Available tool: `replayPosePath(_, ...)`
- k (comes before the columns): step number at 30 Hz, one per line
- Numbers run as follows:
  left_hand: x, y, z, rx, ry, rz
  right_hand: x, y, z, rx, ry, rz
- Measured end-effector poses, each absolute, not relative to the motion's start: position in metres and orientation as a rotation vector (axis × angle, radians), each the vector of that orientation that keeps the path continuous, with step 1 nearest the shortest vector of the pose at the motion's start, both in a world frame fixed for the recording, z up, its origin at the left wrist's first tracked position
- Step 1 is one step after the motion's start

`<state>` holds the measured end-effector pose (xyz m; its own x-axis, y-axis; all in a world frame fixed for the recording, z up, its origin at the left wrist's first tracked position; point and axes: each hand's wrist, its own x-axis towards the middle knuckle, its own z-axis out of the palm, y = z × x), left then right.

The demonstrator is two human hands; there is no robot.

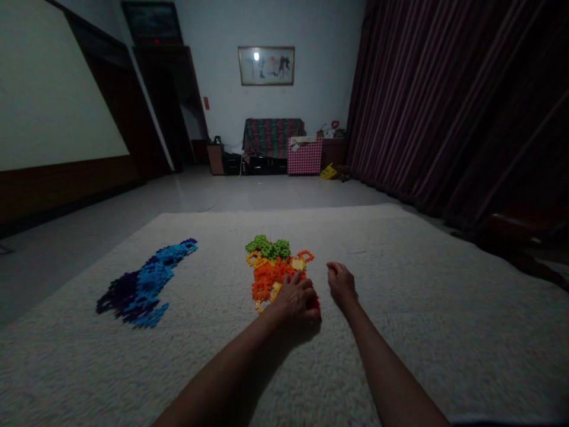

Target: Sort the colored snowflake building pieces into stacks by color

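Observation:
A pile of interlocking plastic toy pieces lies on the pale mat (213, 367) in front of me. Green pieces (267, 247) are at its far end, orange pieces (267, 276) in the middle, a few yellow ones (298, 263) among them. Red pieces (315, 308) show at the near right, partly under my left hand (296, 296). That hand rests on the pile with its fingers apart and bent downward; its fingertips are partly hidden. Just right of the pile, my right hand (341, 281) is closed, fingers curled, with no piece showing in it.
A long heap of blue (153, 279) and dark purple pieces (122, 290) lies on the mat to the left. Beyond the mat's far edge is a tiled floor (267, 193) with low furniture and a checked cloth (304, 157). Dark curtains (413, 107) hang along the right.

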<state>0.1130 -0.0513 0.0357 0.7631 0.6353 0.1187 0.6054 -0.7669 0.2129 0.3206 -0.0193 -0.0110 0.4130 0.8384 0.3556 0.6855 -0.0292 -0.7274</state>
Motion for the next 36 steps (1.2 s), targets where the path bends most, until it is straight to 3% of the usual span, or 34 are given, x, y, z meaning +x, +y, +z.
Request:
replayPosePath(12,-0.005,-0.026,0.048,2.699,1.395,0.207,0.274,-0.031,0.003,-2.058,-1.517,0.063)
replayPosePath(19,-0.026,0.006,0.068,2.456,2.17,0.468,0.274,-0.028,0.006,-2.037,-1.438,0.116)
replayPosePath(27,0.119,0.041,0.05,2.757,1.449,0.442,0.277,-0.021,0.004,-1.941,-1.257,0.2)
replayPosePath(36,0.143,0.059,0.02,2.744,1.467,0.287,0.276,-0.023,0.004,-1.965,-1.321,0.19)
